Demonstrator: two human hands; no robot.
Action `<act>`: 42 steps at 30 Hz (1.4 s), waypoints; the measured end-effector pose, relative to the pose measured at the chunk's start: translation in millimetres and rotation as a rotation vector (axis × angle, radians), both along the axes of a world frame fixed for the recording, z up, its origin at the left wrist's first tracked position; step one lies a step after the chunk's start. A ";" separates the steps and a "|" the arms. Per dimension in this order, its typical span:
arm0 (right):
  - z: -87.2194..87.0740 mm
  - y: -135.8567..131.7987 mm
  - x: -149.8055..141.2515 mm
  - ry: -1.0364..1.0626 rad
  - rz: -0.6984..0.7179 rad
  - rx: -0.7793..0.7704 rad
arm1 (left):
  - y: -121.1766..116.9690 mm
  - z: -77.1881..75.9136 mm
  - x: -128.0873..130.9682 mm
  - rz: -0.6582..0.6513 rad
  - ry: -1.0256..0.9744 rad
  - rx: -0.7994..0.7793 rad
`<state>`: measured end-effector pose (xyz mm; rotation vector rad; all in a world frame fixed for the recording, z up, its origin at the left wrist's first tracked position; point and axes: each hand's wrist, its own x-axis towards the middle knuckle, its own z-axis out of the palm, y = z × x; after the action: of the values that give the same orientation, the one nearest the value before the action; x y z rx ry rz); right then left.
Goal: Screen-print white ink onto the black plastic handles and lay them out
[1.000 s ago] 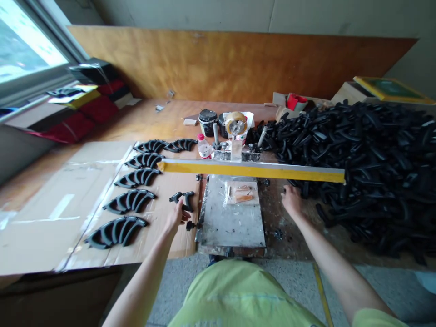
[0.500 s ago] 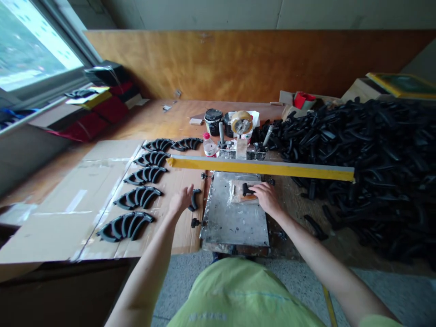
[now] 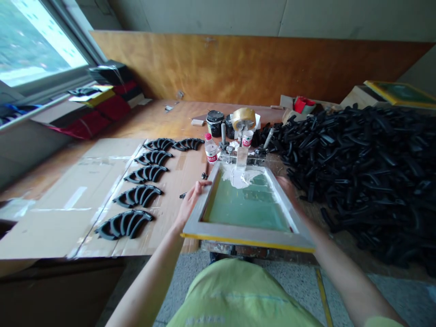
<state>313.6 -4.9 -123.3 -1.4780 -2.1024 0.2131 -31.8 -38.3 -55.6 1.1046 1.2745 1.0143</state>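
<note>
A screen-printing frame with green mesh lies low over the metal base, sloping a little towards me. White paste is smeared at the mesh's far end. My left hand grips the frame's left side, fingertips on the edge. On the opposite side, my right hand is closed at the right edge, blurred and partly behind the frame. The small black part on the base is hidden beneath it. Just left of my left hand, the end of a curved black handle shows on the cardboard.
Fanned rows of black handles lie on the cardboard at left. A big heap of black handles fills the right. Behind the frame stand a bottle, a paint tub, a tape roll and clamp posts.
The frame has come down from its raised, edge-on position over the base. My right hand has let go of the black part and moved to the frame's right side; my left has moved to its left.
</note>
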 end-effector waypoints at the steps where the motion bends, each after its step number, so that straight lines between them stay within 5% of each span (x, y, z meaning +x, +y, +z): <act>1: 8.0 8.8 3.9 0.015 -0.087 0.035 | -7.5 -13.0 -3.7 -0.014 0.034 -0.050; 4: 29.0 40.3 -15.5 -0.001 -0.190 0.140 | -21.4 -54.5 -6.5 -0.015 0.027 -0.150; 7: 38.8 68.5 -60.5 -0.130 -0.021 0.121 | -23.7 -88.3 -2.8 -0.001 0.067 -0.159; 12: 30.2 74.6 -100.9 -0.350 0.058 -0.117 | -20.9 -108.9 -1.8 0.036 0.181 -0.135; 18: 19.1 22.6 -100.7 -0.423 0.155 -0.121 | -21.5 -111.0 -2.6 0.067 0.176 -0.133; 24: 36.4 5.2 -86.2 -0.409 0.466 -0.092 | -22.6 -110.9 -2.0 0.065 0.162 -0.110; 30: 24.7 8.1 -87.7 -0.306 0.314 -0.002 | -22.7 -110.9 -4.1 0.022 0.151 -0.113; 35: 10.2 -15.7 -81.0 -0.248 0.431 0.056 | -23.1 -109.6 -3.3 0.022 0.129 -0.129; 38: 25.9 4.4 -84.3 -0.178 0.348 0.024 | -22.9 -98.1 -3.5 0.016 0.073 -0.166; 42: 51.4 61.7 -89.0 -0.133 0.098 0.010 | -20.4 -59.9 -8.2 -0.016 -0.013 -0.206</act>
<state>224.6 56.8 -71.9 -1.4203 -2.2810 0.1443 -40.0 -58.7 -115.5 0.9471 1.3259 0.8556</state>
